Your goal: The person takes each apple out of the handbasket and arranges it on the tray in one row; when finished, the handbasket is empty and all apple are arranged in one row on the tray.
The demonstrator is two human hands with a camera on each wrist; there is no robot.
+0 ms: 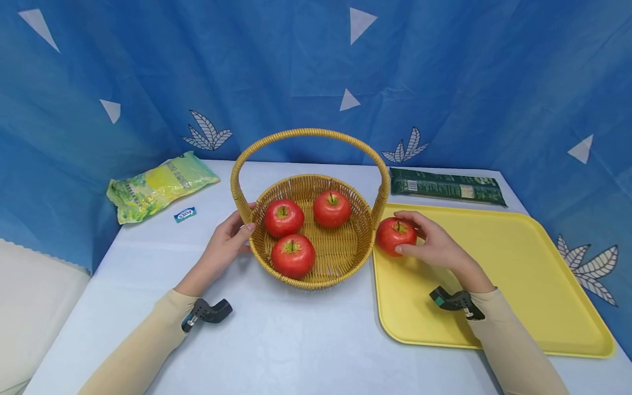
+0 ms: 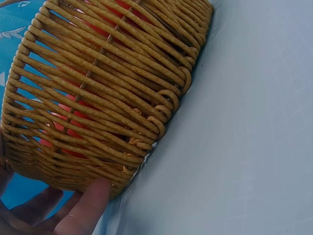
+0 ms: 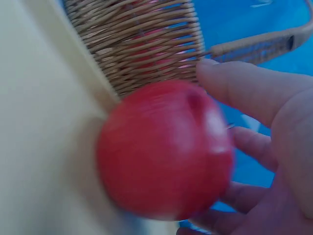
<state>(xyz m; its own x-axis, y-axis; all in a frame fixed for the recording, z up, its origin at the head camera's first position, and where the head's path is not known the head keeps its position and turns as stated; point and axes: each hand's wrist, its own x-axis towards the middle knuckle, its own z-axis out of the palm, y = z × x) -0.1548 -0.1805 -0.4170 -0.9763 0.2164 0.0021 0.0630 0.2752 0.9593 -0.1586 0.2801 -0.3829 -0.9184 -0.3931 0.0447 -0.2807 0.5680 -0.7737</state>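
A round wicker basket (image 1: 336, 249) with a tall arched handle stands on the table, with three red apples (image 1: 293, 256) inside. My left hand (image 1: 224, 241) holds the basket's left side, the thumb over the rim by the handle's foot and the fingers outside. In the left wrist view fingertips (image 2: 93, 200) touch the woven wall (image 2: 98, 93). To the basket's right, my right hand (image 1: 432, 241) grips another red apple (image 1: 395, 236), thumb in front and fingers behind. This apple (image 3: 166, 152) is by the tray's left edge; whether it touches the tray I cannot tell.
A yellow tray (image 1: 523, 285) covers the table's right side. Behind it lies a dark green packet (image 1: 444, 185). At the back left are a green and yellow bag (image 1: 160, 186) and a small blue-green wrapped piece (image 1: 185, 214). Blue cloth (image 1: 296, 66) hangs behind the table.
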